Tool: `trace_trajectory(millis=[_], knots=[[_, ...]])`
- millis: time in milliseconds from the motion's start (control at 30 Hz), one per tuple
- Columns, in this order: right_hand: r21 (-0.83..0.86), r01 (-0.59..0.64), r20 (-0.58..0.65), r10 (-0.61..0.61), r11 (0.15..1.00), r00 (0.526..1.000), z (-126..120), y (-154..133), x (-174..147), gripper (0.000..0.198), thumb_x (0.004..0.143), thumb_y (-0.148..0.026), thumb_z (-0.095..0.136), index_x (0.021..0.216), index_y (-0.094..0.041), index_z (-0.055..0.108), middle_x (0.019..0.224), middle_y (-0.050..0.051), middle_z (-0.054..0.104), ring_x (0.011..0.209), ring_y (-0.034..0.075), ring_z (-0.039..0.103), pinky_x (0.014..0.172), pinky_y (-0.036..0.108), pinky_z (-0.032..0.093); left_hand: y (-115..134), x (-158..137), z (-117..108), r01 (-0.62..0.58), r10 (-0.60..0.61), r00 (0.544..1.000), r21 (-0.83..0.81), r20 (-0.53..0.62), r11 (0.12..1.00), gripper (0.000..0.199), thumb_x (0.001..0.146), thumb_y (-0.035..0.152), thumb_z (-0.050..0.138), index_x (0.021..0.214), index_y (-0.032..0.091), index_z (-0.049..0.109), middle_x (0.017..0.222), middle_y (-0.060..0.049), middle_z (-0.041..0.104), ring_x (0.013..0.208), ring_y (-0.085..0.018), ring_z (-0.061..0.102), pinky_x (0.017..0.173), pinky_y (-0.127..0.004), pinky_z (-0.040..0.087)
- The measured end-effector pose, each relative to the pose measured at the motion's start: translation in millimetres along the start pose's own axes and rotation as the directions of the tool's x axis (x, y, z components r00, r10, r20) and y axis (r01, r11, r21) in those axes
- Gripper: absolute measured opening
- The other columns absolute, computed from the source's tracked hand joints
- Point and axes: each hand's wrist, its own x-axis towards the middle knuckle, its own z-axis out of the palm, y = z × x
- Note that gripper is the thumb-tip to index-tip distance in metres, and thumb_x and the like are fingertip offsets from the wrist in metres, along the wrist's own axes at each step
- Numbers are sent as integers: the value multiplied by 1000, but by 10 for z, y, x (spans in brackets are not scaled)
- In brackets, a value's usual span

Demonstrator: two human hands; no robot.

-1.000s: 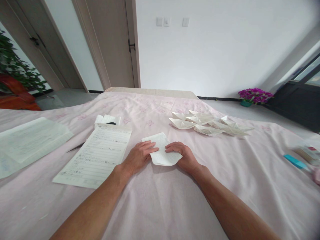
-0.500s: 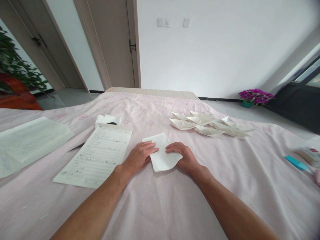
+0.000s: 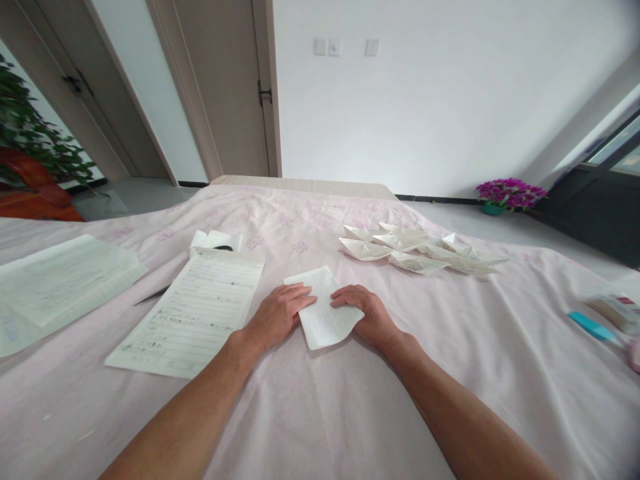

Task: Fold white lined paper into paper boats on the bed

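My left fingers (image 3: 299, 301) lie flat and spread on the left edge of the folded paper (image 3: 324, 308), pressing it down rather than gripping it, and my left hand (image 3: 277, 315) rests palm-down on the pink cloth (image 3: 320, 400) beside it. My right fingers (image 3: 345, 299) are curled a little, their tips on the paper's right side, while my right hand (image 3: 367, 317) covers its right edge; whether the thumb sits under the paper I cannot tell. The paper lies flat on the cloth between both hands, in front of me near the middle, its far end sticking out past my fingertips. Just left of my left hand lies a lined sheet (image 3: 193, 310) with writing, and beyond its far edge a small white wad (image 3: 216, 239). A dark thin tool (image 3: 151, 294) pokes out from under the sheet's left side. Farther left lies a pale sheet (image 3: 60, 277). Beyond my right hand, well apart, is a cluster of paper boats (image 3: 415, 250). At the far right edge lie a teal pen (image 3: 593, 327) and a packet (image 3: 617, 310).
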Motion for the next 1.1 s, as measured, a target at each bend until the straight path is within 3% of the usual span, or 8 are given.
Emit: trace_trajectory(millis=[1100], knots=[[-16, 13, 21, -12, 1000, 1000, 12, 35, -7, 30, 71, -6, 63, 93, -24, 72, 101, 6, 70, 91, 22, 66, 84, 39, 50, -19, 4, 35, 2, -2, 1000, 5, -16, 1000, 38, 87, 9, 57, 123, 22, 63, 130, -7, 63, 122, -22, 57, 105, -45, 46]])
